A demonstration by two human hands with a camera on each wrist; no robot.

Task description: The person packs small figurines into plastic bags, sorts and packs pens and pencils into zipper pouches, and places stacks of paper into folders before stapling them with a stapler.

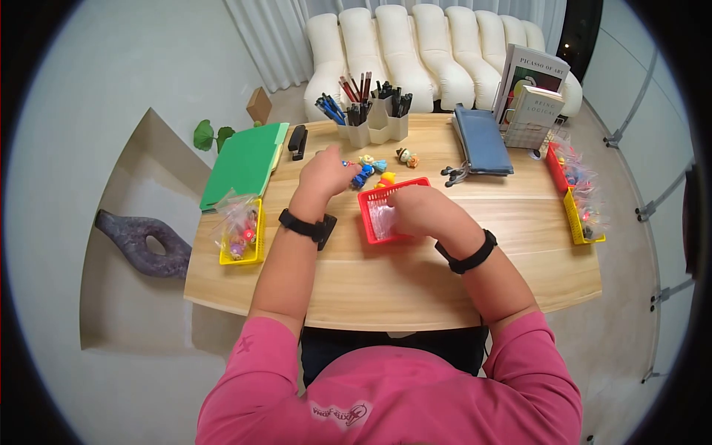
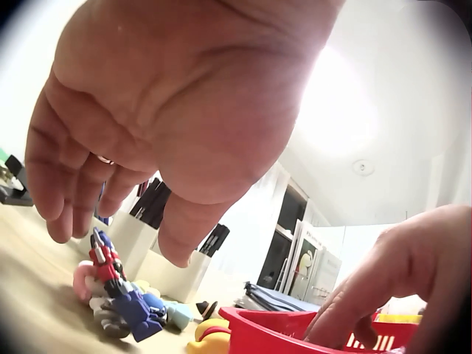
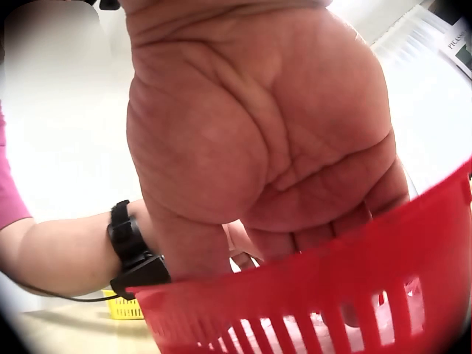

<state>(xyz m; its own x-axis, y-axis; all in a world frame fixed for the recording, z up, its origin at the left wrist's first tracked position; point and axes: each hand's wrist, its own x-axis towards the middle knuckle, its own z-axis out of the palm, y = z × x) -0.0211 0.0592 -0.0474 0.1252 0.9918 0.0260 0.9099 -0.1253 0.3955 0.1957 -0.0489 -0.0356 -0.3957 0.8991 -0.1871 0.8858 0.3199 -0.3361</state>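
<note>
- The left hand (image 1: 326,176) hovers over the toys just beyond the left side of the red basket (image 1: 363,216). Its fingers hang loosely bent and somewhat parted, the thumb is well away from them, and they have hold of nothing visible.
- The right hand (image 1: 420,211) reaches down into the red basket, fingers pointing downward below the rim. The wall partly hides the fingertips, so whether they pinch anything cannot be told.
- Clear plastic bags (image 1: 382,222) lie inside the red basket, beside the right hand.
- A blue toy (image 1: 362,176) lies beyond the left part of the red basket, below the left hand, close to a red, white and blue robot toy (image 2: 108,259) and a light blue toy (image 1: 380,165).
- A yellow toy (image 1: 385,179) is right by the far rim of the red basket.
- Two more small toys (image 1: 407,157) sit farther beyond the red basket.
- Left of the red basket, near the table's edge, is a yellow basket (image 1: 260,239) with bagged toys.
- Well to the right of the red basket are another red container (image 1: 554,167) and another yellow container (image 1: 573,221), both holding bagged toys.
- Beyond the red basket stand pen holders (image 1: 360,135).
</note>
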